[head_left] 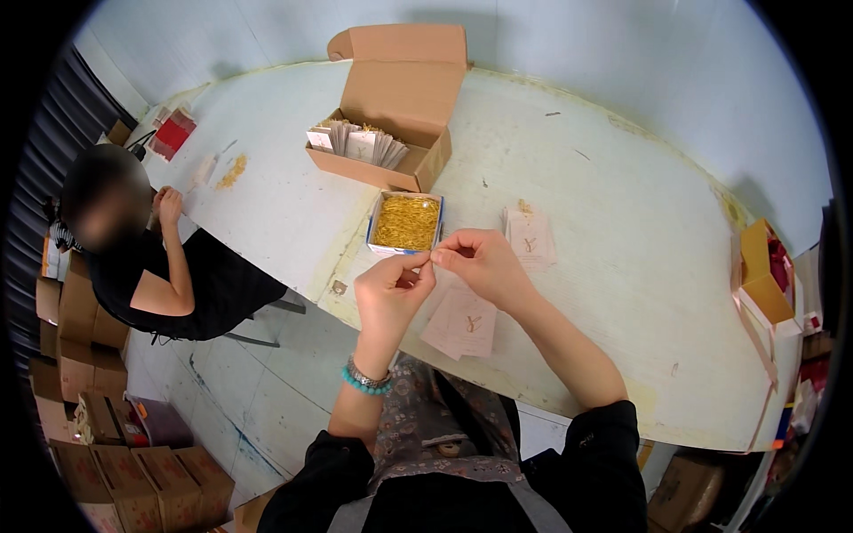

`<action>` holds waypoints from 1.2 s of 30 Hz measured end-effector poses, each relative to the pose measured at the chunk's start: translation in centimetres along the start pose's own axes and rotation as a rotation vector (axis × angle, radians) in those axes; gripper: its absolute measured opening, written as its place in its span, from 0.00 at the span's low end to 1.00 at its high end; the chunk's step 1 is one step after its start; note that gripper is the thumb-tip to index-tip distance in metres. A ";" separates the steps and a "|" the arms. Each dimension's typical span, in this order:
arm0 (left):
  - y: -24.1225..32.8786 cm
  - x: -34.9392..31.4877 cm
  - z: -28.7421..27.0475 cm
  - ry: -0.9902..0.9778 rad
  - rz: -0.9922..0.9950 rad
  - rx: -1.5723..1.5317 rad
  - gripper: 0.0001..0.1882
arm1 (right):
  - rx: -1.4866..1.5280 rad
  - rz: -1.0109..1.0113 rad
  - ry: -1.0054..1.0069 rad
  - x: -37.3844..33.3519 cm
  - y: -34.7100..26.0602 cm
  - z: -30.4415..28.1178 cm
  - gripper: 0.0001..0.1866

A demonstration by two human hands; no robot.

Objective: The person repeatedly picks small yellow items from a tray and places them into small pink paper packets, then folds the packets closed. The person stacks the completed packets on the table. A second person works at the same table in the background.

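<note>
My left hand and my right hand meet fingertip to fingertip above the table's near side. Both are closed in a pinch, and whatever is between the fingers is too small to make out. Just beyond them stands a small open box, filled with thin gold-coloured pieces. Below my right wrist lie pale pink cards with a gold mark, overlapping each other. Another stack of such cards lies to the right of my right hand, with a bit of gold at its top.
An open cardboard box holding many upright cards stands farther back. At left a co-worker sits with hands together, near a small gold pile and a red box. A yellow-brown box sits at the right edge. Cartons fill the lower left.
</note>
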State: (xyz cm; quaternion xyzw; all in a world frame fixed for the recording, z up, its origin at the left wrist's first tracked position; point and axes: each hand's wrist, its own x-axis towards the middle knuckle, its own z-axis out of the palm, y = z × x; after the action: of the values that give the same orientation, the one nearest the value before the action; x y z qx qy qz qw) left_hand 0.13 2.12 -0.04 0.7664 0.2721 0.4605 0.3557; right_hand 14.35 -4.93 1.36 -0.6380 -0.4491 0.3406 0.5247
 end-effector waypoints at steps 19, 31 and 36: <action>1.9 -0.1 -2.0 -0.240 -0.362 -0.575 0.08 | 0.019 -0.151 -0.096 -1.2 -2.7 -1.7 0.06; 0.6 -0.2 -0.9 -0.713 -1.025 -1.621 0.08 | 0.123 -0.289 -0.271 -2.3 -1.6 -3.4 0.07; 1.3 -1.7 -0.1 -0.600 -0.554 -0.583 0.19 | 0.188 -0.005 -0.020 -4.0 0.4 -4.3 0.04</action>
State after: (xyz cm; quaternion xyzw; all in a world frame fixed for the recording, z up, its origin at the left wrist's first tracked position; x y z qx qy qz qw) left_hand -0.61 0.05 0.18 0.6327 0.2110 0.1649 0.7267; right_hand 16.90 -10.20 1.74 -0.5814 -0.4219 0.3862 0.5786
